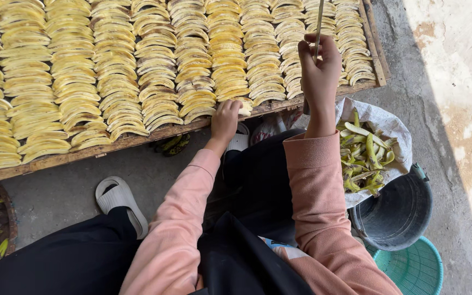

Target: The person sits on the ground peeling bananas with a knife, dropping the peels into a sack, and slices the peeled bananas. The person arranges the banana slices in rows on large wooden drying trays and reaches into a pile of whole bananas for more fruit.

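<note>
placing a banana slice [244, 107] at the near edge of the wooden drying rack [137, 136], right of centre. left hand [225, 119] pinching the slice, fingers curled down onto it. right hand [319, 74] raised above the rack's right end, clenched round a thin knife [318, 33] held upright. recommended: lay the slice overlapping its neighbour, in line with the existing column [230, 65]; keep the blade lifted clear of the rows. sack of green peels [367, 155] near right, over a dark bucket [402, 213].
</note>
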